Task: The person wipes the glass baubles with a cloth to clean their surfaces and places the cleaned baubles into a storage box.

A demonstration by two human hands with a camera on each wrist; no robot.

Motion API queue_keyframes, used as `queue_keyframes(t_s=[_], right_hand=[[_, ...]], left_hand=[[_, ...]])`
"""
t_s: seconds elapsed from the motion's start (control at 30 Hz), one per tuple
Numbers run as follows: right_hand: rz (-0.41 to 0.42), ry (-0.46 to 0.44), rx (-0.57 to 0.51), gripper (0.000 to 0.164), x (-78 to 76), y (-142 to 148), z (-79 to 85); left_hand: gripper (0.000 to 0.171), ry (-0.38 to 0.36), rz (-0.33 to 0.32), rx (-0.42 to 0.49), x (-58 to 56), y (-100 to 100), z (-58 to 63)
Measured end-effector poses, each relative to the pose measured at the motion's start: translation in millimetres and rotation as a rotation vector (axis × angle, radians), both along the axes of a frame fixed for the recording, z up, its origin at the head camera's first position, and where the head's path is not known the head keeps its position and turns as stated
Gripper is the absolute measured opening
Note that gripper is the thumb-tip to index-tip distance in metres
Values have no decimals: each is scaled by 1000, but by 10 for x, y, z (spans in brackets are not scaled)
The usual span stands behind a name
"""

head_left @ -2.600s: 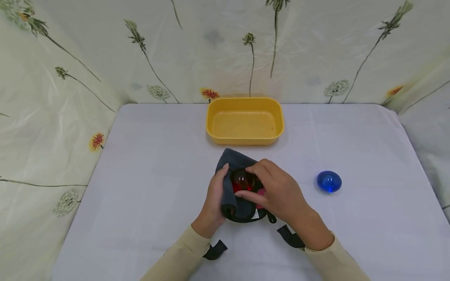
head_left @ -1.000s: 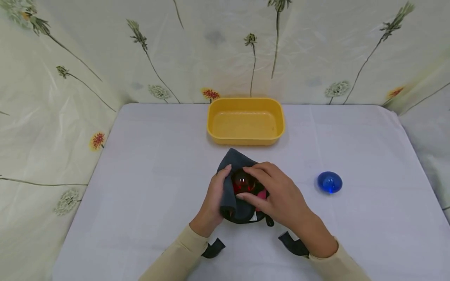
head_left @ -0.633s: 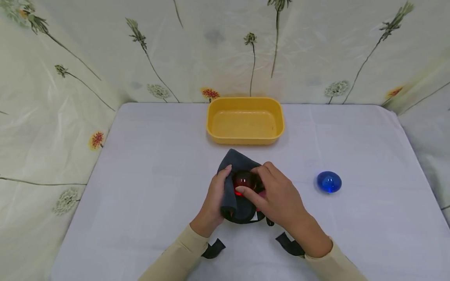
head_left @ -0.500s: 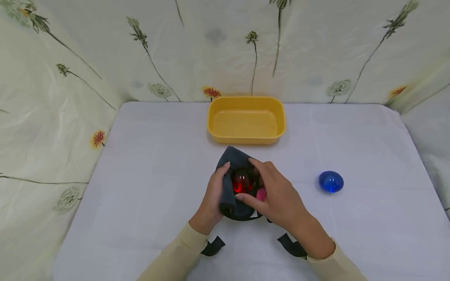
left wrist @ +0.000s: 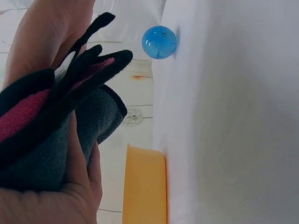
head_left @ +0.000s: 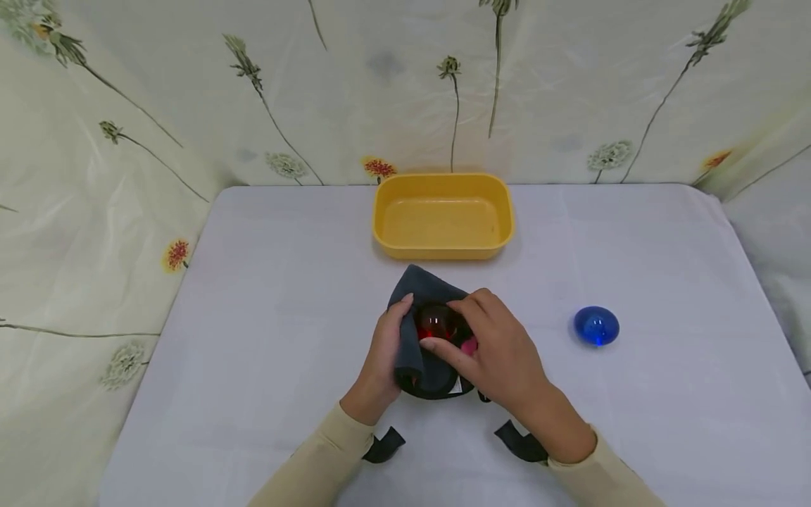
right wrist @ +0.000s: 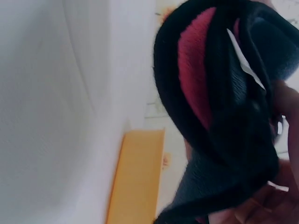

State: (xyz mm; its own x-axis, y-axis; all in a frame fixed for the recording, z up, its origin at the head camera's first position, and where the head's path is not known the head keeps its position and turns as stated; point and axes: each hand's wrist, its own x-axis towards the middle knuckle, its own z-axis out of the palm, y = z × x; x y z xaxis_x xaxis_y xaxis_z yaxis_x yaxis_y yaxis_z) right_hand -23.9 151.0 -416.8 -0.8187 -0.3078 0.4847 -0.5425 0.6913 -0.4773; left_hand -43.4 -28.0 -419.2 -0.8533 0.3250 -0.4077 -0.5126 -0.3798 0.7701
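A dark grey cloth [head_left: 427, 285] with black edging and a pink reverse is bunched in my left hand [head_left: 383, 345], thumb on top of its fold. Nested in the cloth is a clear red ball [head_left: 436, 324], glassy and shiny. My right hand [head_left: 503, 352] holds the ball from the right, thumb at its lower edge and index finger at its upper right. In the left wrist view the folded cloth [left wrist: 35, 140] hides the ball. The right wrist view shows the cloth's layered edges [right wrist: 196, 70], a white tag between them.
A yellow rectangular tray [head_left: 443, 253] stands at the back middle of the white-covered table [head_left: 285, 303], just beyond the cloth. To the right lies a clear blue ball [head_left: 596, 326]. A flowered sheet [head_left: 393, 91] hangs behind. Black straps [head_left: 521, 442] stick out near both wrists.
The right thumb and fingers shift back and forth over the red ball, spreading half a second ago and closer now. The left hand and cloth stay nearly in place.
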Motion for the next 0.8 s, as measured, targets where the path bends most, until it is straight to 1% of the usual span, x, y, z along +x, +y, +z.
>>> queue_keyframes(t_s=[0.1, 0.2, 0.3, 0.37, 0.43, 0.5, 0.6, 0.8], right_hand=[[-59, -28, -3, 65, 16, -23, -7], [-85, -78, -5, 68, 35, -37, -11], [-84, -113, 4, 72, 58, -46, 0], [-74, -114, 13, 77, 72, -65, 10], [-62, -95, 23, 81, 87, -83, 28], [-51, -71, 27, 79, 98, -96, 46], [-39, -42, 34, 72, 102, -108, 60], [-37, -30, 2, 58, 73, -105, 54]], left_hand=[[59, 4, -8, 3, 8, 6, 11], [60, 4, -3, -5, 15, 6, 7], [60, -5, 19, -8, 15, 7, 2], [62, -20, 35, -1, 13, -4, -11], [64, -32, 46, 7, 9, -7, -20], [64, -40, 51, 9, 9, -6, -28], [62, -46, 50, 25, 4, -3, -28], [61, -65, 44, 22, 14, -8, -23]])
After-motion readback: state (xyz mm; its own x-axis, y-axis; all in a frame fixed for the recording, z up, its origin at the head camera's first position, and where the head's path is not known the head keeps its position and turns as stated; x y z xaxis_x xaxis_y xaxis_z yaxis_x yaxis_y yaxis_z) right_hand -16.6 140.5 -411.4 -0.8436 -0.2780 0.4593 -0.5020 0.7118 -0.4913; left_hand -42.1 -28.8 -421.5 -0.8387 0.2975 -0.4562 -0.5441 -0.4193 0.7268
